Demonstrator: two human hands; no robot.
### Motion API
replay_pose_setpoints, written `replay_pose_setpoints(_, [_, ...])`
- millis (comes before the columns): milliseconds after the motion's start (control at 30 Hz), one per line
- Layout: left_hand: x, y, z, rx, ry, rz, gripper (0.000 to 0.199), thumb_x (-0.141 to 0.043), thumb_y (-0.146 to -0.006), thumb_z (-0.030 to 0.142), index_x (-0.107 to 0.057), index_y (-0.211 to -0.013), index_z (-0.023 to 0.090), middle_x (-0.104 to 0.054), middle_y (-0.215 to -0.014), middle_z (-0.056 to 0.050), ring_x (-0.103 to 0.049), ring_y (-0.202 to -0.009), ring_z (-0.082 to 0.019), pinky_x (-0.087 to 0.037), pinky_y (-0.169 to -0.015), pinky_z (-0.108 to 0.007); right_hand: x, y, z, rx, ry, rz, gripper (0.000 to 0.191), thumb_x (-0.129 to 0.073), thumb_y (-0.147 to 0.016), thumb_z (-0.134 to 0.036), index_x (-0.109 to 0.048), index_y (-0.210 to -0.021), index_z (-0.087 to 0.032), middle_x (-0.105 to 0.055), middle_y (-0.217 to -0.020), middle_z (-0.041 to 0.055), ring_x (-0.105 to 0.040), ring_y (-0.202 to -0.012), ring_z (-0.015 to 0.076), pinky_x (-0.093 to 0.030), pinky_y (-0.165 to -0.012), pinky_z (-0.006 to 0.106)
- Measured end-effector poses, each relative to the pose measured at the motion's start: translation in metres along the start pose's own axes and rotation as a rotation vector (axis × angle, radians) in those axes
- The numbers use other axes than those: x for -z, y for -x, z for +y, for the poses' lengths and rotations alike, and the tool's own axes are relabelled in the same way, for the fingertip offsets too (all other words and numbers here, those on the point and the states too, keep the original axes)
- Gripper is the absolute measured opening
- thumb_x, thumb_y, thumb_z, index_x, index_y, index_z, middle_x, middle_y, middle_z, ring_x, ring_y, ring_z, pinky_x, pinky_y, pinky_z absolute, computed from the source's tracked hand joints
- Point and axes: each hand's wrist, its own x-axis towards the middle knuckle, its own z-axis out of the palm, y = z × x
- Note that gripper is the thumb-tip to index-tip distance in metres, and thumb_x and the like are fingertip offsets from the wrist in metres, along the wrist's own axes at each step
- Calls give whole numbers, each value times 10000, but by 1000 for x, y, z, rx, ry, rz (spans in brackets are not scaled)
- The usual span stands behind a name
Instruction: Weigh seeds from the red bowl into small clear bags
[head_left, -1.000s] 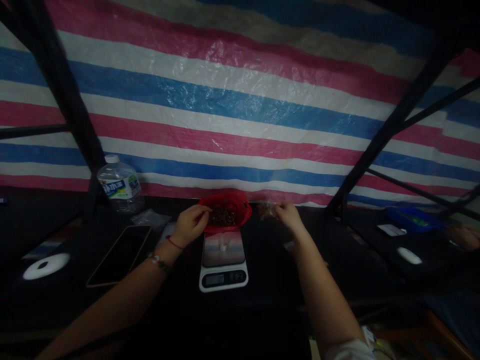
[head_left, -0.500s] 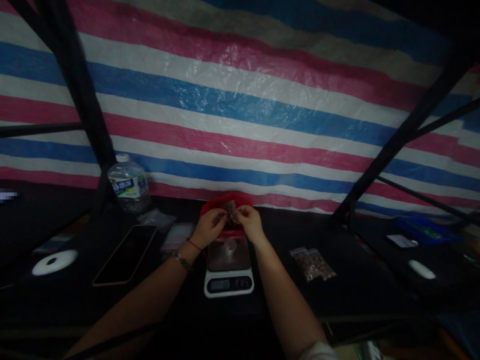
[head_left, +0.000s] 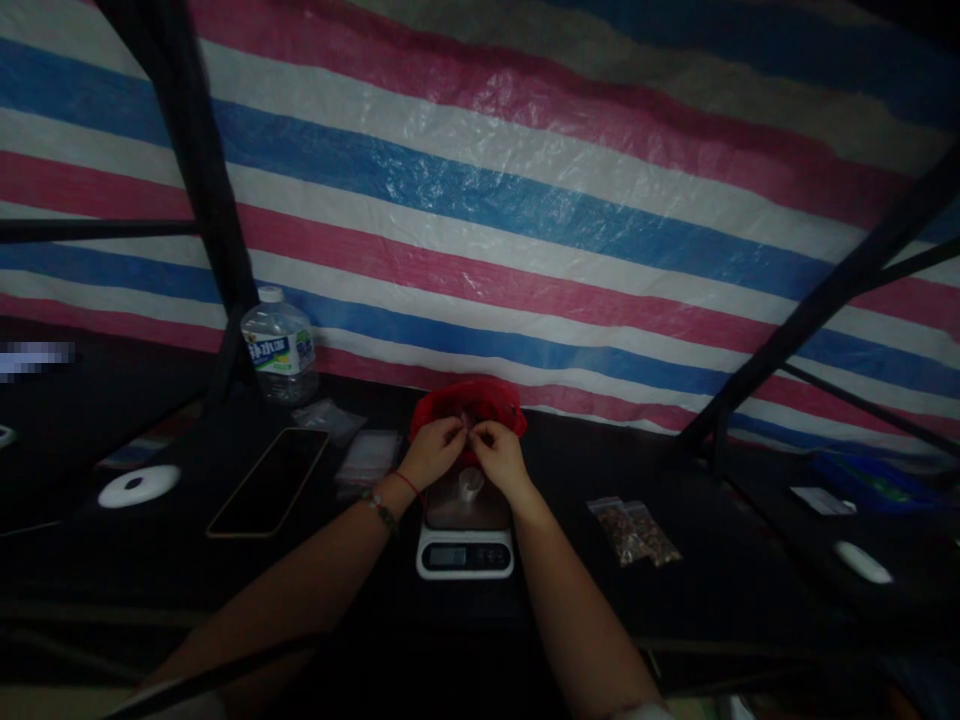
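Note:
My left hand [head_left: 435, 450] and my right hand [head_left: 497, 452] meet over a red bag [head_left: 501, 396], fingers pinched on a small clear plastic bag [head_left: 466, 418] that they mostly hide. Just below them is a white kitchen scale [head_left: 465, 562] with a metal plate, and a small clear cup [head_left: 470, 484] stands on that plate. To the right, two filled clear bags [head_left: 616, 528] with brownish pieces lie overlapping on the black table [head_left: 555, 590].
Left of the scale lie flat clear bags [head_left: 369, 458], a crumpled plastic bag [head_left: 330, 420], a phone [head_left: 270, 482] and a white oval object [head_left: 139, 486]. A large bottle [head_left: 280, 350] stands behind. Farther right are a blue tray [head_left: 874, 480] and another white object [head_left: 862, 562].
The view has shifted and tilted slightly. My hands have drawn closer together, and the small bag between them shows less than before.

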Motion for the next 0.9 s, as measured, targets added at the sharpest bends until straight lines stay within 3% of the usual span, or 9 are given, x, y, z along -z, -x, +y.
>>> replay_pose_setpoints(200, [-4,0,4,-14,-40,2,182,-487,-843,222,-636,-750,176,-661,-731,-28,-603,-699,-152,-429,-633,-257,1,0,-3,-30,132,37,112,-579,-744,-242,-668,-682,-213,-667,-687,9,-600,-635,167,-439,-632,270])
replay_pose_setpoints(367, [-4,1,9,40,-115,34,165,-513,-806,219,-609,-682,169,-624,-648,-25,-569,-617,-143,-383,-567,-251,11,-2,2,-75,218,217,71,-599,-713,-250,-644,-668,-219,-646,-664,12,-577,-625,174,-435,-652,283])
replay_pose_setpoints(467, [-3,1,8,31,-119,49,156,-514,-797,223,-589,-668,178,-610,-646,-19,-557,-619,-145,-385,-574,-255,15,-3,3,-66,195,242,74,-587,-712,-247,-630,-661,-216,-629,-667,13,-570,-641,177,-439,-664,289])
replay_pose_setpoints(567, [0,0,5,-38,-121,107,155,-497,-797,203,-554,-654,181,-597,-695,-30,-558,-692,-162,-416,-639,-274,13,-5,6,-9,58,170,104,-556,-733,-249,-646,-702,-209,-637,-734,20,-584,-724,181,-456,-711,291])
replay_pose_setpoints(667, [5,-1,3,-101,-121,169,147,-475,-811,195,-536,-677,185,-581,-728,-37,-553,-745,-175,-435,-694,-292,8,-8,14,-43,-197,118,205,-520,-774,-280,-684,-879,-216,-680,-932,37,-614,-894,186,-473,-828,312])
replay_pose_setpoints(800, [9,1,6,-168,-52,190,156,-432,-851,206,-561,-768,178,-602,-784,-49,-572,-777,-175,-456,-736,-299,2,-11,25,-244,-497,125,325,-569,-746,-301,-642,-1058,-241,-659,-1146,47,-610,-1029,194,-504,-842,332])
replay_pose_setpoints(900, [10,3,8,-190,-11,152,183,-417,-872,228,-581,-812,173,-624,-795,-53,-591,-767,-165,-466,-725,-286,5,-9,23,-435,-750,49,383,-622,-733,-310,-599,-1111,-252,-672,-1103,48,-654,-914,184,-537,-745,324])
